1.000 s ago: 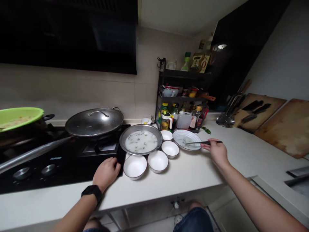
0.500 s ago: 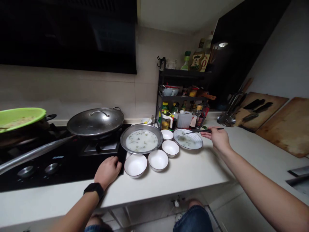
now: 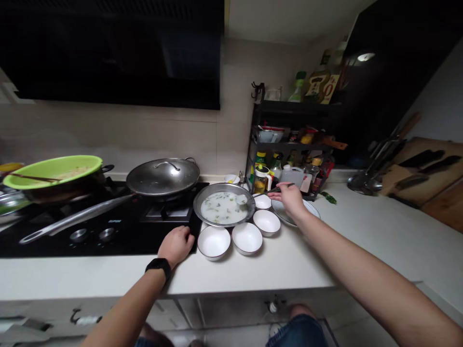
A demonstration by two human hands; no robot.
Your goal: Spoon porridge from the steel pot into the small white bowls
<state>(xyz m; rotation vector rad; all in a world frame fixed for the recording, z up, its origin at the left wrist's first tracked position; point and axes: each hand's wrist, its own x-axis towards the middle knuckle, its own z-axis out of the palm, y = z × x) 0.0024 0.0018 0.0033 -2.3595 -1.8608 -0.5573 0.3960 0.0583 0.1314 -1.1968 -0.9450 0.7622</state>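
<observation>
Since the earlier frame, the right hand [image 3: 291, 198] has swung left, bringing the ladle [image 3: 265, 193] from the patterned plate [image 3: 311, 209] to the metal basin [image 3: 197, 205]. Nearest, the left hand [image 3: 176, 246] lies at the edge of the hob [image 3: 126, 243], fingers curled in, nothing seen in them, probably for support. White bowls [image 3: 247, 237] cluster along the basin's near and right sides, likely to keep them within easy reach. Beyond, the right fingers pinch the ladle's dark handle narrowly, its head in the milky soup [image 3: 220, 209]; that slant seems to clear the small far bowl [image 3: 263, 201]. Its forearm partly hides the plate. Farther back, the condiment rack [image 3: 294, 105] limits reaching behind; far left sits a lidded pan [image 3: 164, 178].
</observation>
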